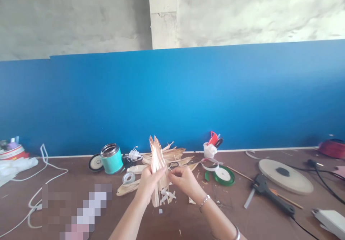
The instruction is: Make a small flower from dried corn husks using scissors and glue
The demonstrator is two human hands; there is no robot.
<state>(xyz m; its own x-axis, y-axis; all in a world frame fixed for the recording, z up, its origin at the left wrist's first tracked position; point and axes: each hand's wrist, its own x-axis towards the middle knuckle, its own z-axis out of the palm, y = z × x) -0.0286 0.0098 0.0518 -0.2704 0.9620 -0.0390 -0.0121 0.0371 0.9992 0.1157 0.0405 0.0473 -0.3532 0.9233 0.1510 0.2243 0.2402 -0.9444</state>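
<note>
My left hand (147,183) is closed around a bundle of pale dried husk strips (157,161) that stands upright above the brown table (81,182). My right hand (183,179) is closed too, pinching at the side of the same bundle about halfway up. Small white and husk scraps (167,195) lie on the table right below my hands. More dried husks (172,154) are piled just behind the bundle.
A teal cup with a metal rim (111,158), a small tape roll (128,177), a green ribbon spool (223,175), a white cup with scissors (210,147), a black glue gun (269,194), a round beige disc (285,177), white cords (45,175) and a blue wall panel (172,99).
</note>
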